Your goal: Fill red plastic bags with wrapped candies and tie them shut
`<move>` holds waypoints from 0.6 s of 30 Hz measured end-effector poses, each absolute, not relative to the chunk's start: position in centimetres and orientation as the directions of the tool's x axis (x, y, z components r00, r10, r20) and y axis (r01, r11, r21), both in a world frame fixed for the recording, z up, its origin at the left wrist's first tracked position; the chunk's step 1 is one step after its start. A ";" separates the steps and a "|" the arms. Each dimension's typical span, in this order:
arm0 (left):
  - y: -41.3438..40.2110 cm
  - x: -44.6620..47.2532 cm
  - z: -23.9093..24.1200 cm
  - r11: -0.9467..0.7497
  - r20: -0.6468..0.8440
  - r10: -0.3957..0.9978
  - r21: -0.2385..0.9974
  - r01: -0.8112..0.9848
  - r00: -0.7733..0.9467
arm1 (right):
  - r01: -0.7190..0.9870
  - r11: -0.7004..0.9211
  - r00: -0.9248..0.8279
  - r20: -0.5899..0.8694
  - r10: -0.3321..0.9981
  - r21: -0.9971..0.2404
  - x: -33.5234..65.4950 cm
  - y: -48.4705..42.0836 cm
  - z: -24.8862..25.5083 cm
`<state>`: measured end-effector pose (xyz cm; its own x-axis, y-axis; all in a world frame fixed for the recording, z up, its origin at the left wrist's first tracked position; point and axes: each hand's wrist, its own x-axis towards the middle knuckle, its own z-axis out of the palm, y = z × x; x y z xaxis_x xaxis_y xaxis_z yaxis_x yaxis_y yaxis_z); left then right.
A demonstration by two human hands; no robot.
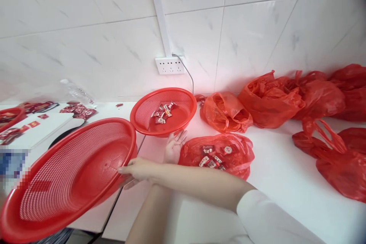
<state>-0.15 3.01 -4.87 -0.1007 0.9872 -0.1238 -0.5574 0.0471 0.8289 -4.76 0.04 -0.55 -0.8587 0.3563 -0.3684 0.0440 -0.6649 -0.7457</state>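
The right hand [135, 170], on an arm reaching across from a white sleeve, grips the near rim of the large red basket [68, 177], thumb inside and fingers curled beneath. This mesh basket has nothing in it. It is held tilted at the left of the white table [280, 167], its hollow facing up and toward the wall, and its oval outline has its long axis running from lower left to upper right. The left hand [173, 147] lies open with the palm showing and the fingers spread. It holds nothing, and its fingertips are just below the small red basket [183, 101]; whether they touch it I cannot tell. That basket leans toward the camera and holds a few wrapped sweets [162, 113] bunched near its middle. Just right of the left hand, an open red bag [241, 152] holds more wrapped sweets. Other red bags [271, 101] lie knotted or slumped along the tiled wall.
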 end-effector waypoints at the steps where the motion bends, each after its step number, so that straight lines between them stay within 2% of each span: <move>1: 3.0 -0.2 -4.9 0.049 -0.123 0.988 0.831 -0.554 -0.098 | 0.018 -0.667 -0.854 -0.359 0.377 -0.745 -5.3 0.2 -0.7; 5: 2.7 -0.1 -5.0 0.044 -0.110 0.990 0.848 -0.529 -0.093 | -0.049 -0.650 -0.831 -0.330 0.448 -0.759 -6.7 1.0 -1.6; 8: 2.5 0.0 -4.9 0.047 -0.101 0.991 0.869 -0.493 -0.084 | -0.099 -0.568 -0.846 -0.231 0.480 -0.817 -6.7 1.2 -2.0; 10: 2.6 -0.1 -4.9 0.064 -0.108 0.992 0.879 -0.473 -0.068 | -0.111 -0.501 -0.878 -0.152 0.455 -0.858 -6.0 1.0 -1.9; 12: 2.8 -0.5 -5.1 0.091 -0.120 0.992 0.906 -0.413 -0.046 | -0.059 -0.436 -0.920 -0.121 0.373 -0.898 -4.8 0.5 -1.5; 13: 2.9 -0.9 -5.2 0.092 -0.112 0.993 0.939 -0.333 -0.044 | -0.023 -0.400 -0.938 -0.118 0.326 -0.916 -4.0 0.2 -1.1; 15: 3.0 -1.8 -5.0 0.051 -0.053 0.998 0.998 -0.047 -0.045 | 0.032 -0.299 -0.962 -0.111 0.251 -0.954 -1.9 -0.5 -0.1; 16: 2.8 -2.3 -4.8 0.014 -0.008 0.999 0.989 0.145 -0.037 | 0.043 -0.232 -0.969 -0.097 0.227 -0.972 -0.5 -0.8 0.5; 18: 2.3 -3.2 -4.0 -0.048 0.049 0.999 0.865 0.500 0.011 | 0.051 -0.047 -0.978 -0.059 0.202 -0.998 2.9 -1.3 1.9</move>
<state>-3.18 2.32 -4.00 0.0106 0.9987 0.0492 0.4997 -0.0480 0.8649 2.89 -1.30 1.91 -0.9776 0.2019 -0.0593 0.0508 -0.0474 -0.9976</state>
